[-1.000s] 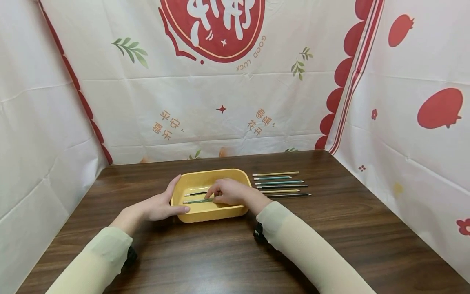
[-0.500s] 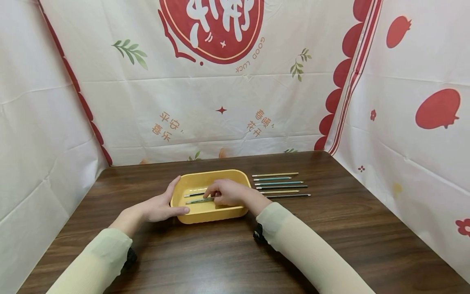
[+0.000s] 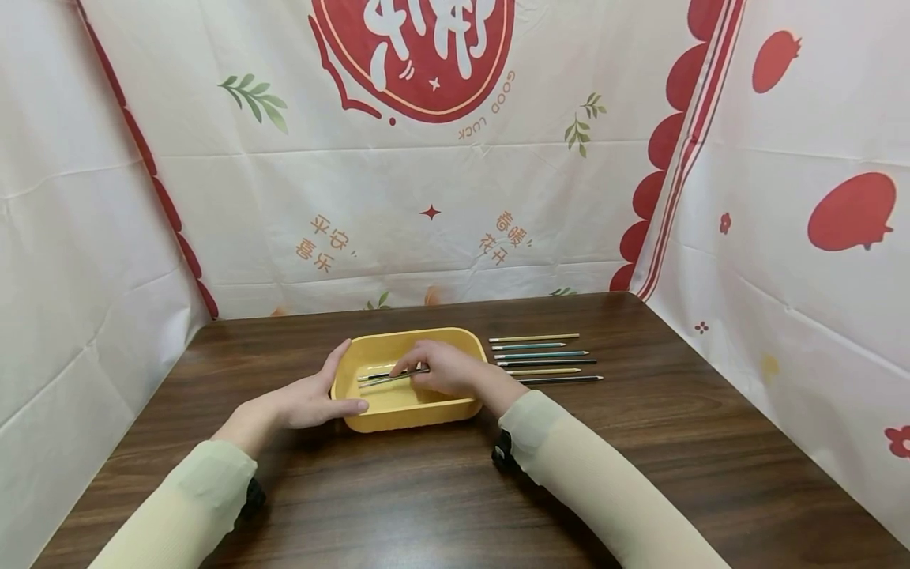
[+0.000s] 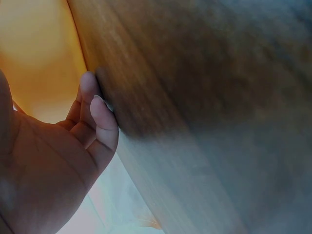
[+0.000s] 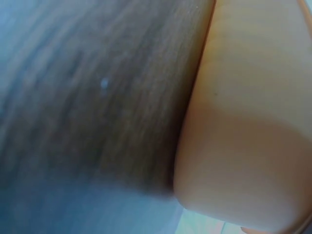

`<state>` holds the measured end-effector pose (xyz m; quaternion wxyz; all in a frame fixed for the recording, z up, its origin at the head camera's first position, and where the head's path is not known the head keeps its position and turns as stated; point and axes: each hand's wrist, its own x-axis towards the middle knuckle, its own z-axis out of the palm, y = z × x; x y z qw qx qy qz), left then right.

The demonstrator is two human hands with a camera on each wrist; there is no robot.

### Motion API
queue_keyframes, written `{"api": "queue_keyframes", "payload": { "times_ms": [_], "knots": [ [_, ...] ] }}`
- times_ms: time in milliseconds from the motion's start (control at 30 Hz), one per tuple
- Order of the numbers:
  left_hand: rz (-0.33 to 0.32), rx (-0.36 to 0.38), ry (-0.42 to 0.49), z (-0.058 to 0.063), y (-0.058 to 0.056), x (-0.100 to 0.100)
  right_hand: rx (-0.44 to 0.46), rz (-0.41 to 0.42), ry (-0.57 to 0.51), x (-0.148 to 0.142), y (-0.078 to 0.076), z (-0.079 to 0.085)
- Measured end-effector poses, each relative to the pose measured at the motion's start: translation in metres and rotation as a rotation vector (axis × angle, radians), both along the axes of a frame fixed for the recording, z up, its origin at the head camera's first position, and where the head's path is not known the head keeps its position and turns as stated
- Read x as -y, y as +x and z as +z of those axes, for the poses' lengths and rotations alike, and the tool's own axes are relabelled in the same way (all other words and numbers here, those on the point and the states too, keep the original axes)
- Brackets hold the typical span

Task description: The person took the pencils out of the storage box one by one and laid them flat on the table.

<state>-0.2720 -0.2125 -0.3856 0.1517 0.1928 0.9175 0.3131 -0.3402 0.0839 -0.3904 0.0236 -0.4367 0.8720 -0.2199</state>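
Note:
A yellow plastic box (image 3: 412, 417) sits on the table. At its left end my left hand (image 3: 309, 401) grips it, thumb on the front rim, fingers along the end wall; the left wrist view shows these fingers (image 4: 103, 117) against the yellow wall. Over the inside of the box, my right hand (image 3: 444, 369) pinches a green pencil (image 3: 384, 381), slanted with its right end raised. Close behind it a black pencil (image 3: 369, 378) lies on the box floor, its right part hidden by the pencil and hand. The right wrist view shows only the box's outer wall (image 5: 243, 122) and table.
Right of the box several pencils lie in a row, roughly parallel: a yellow pencil (image 3: 535, 338) farthest back, teal pencils (image 3: 540, 355), and a black pencil (image 3: 562, 379) nearest. Printed white cloth (image 3: 426, 261) hangs behind and on both sides of the brown table (image 3: 441, 498).
My right hand has lifted the green pencil's right end off the box floor and shifted it back toward the black pencil. The left hand has stayed in place on the box.

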Motion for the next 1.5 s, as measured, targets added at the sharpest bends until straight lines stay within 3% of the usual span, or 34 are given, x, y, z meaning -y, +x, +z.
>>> {"api": "queue_keyframes", "payload": {
  "times_ms": [200,400,700,1500],
  "knots": [
    [-0.002,0.002,0.004,0.0,0.0,0.001,0.021,-0.049,-0.011,0.003,0.006,0.009],
    [0.005,0.005,0.0,-0.001,0.0,0.001,-0.008,-0.036,-0.06,0.003,0.004,0.013],
    [0.007,0.007,-0.002,-0.002,-0.002,0.0,0.002,-0.031,-0.102,-0.005,0.009,0.031],
    [0.003,0.003,0.006,-0.001,-0.003,0.003,-0.032,-0.209,-0.167,-0.09,0.027,0.046]
  ]
}}
